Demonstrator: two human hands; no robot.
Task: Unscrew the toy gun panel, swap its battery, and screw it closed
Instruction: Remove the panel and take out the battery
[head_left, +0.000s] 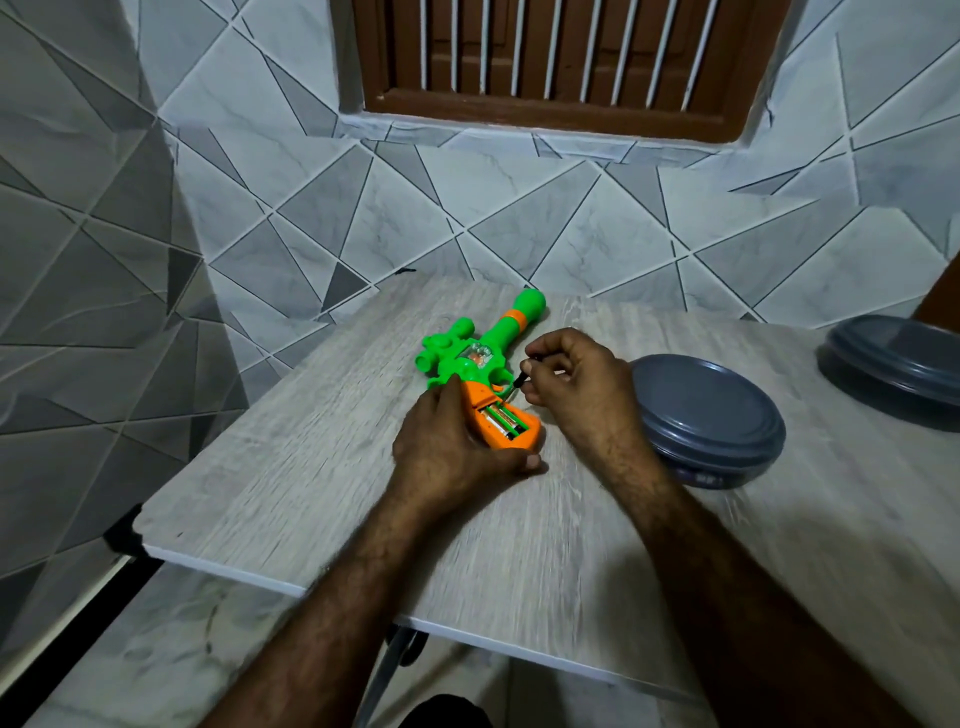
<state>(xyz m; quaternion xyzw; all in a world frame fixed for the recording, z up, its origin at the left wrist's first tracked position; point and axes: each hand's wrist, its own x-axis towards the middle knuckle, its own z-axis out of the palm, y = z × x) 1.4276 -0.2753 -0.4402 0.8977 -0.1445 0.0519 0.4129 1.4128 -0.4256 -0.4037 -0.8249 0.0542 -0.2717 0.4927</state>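
A green and orange toy gun (475, 358) lies on the wooden table (545, 519), its muzzle toward the wall. The battery compartment in its orange grip is uncovered, and green batteries (506, 420) show inside. My left hand (447, 447) grips the orange handle, thumb against the table. My right hand (566, 387) sits just right of the gun and pinches a small black screwdriver (523, 375), whose tip points down near the trigger. I cannot see the panel cover or the screw.
A round grey lid or dish (711, 415) lies upside down right of my right hand. A second grey lidded container (898, 364) stands at the far right edge. The tiled wall and a brown barred window (561, 57) are behind the table.
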